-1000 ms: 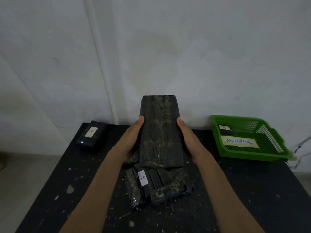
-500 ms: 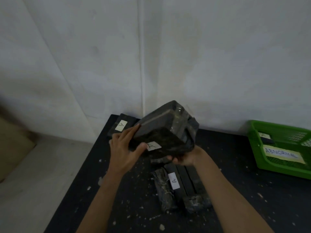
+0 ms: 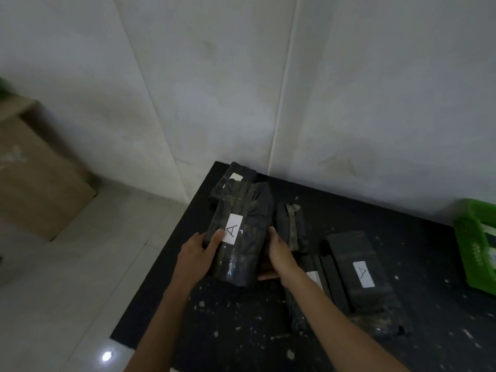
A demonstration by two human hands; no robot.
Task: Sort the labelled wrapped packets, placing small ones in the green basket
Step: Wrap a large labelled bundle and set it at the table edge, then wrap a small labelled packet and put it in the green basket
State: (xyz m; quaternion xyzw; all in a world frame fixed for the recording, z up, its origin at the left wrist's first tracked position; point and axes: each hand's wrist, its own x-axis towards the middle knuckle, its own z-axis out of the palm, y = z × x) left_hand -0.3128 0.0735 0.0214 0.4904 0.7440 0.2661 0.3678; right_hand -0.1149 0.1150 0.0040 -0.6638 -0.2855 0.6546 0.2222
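Now both hands, left hand (image 3: 194,255) and right hand (image 3: 279,251), clamped around large packet (image 3: 241,232).

The green basket (image 3: 475,251), well to the right of the right hand (image 3: 279,253), is cut by the picture's edge; its label is blurred and unreadable. Just beyond the left hand (image 3: 196,256), the held packet (image 3: 241,232) hides most of another packet (image 3: 236,171) and its label. The right forearm covers part of a label on the packet under it (image 3: 316,277). A cardboard box (image 3: 35,178) far to the left is cropped.
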